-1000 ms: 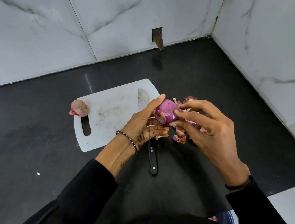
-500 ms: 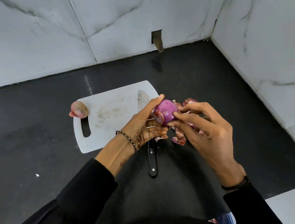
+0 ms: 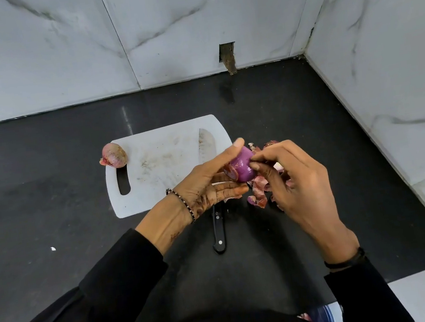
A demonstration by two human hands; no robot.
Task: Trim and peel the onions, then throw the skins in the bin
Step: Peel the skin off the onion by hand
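Note:
My left hand point(image 3: 209, 181) grips a shiny purple onion point(image 3: 243, 166) above the right edge of the white cutting board point(image 3: 154, 185). My right hand point(image 3: 296, 181) pinches at the onion's right side with thumb and fingertips. Loose pink onion skins point(image 3: 258, 196) lie on the black counter under my hands. A second onion point(image 3: 113, 155), still in its papery skin, sits at the board's upper left corner. A black-handled knife point(image 3: 218, 228) lies across the board's right side, its blade partly hidden by my left hand.
The black counter point(image 3: 47, 200) runs to marble walls at the back and right. A rim of a blue container point(image 3: 324, 320) with pink skins shows at the bottom edge. A small white speck point(image 3: 52, 248) lies on the counter at left.
My right-hand fingers have moved up onto the onion's right side and now cover more of it. The onion has turned slightly in my left hand. Nothing else has moved.

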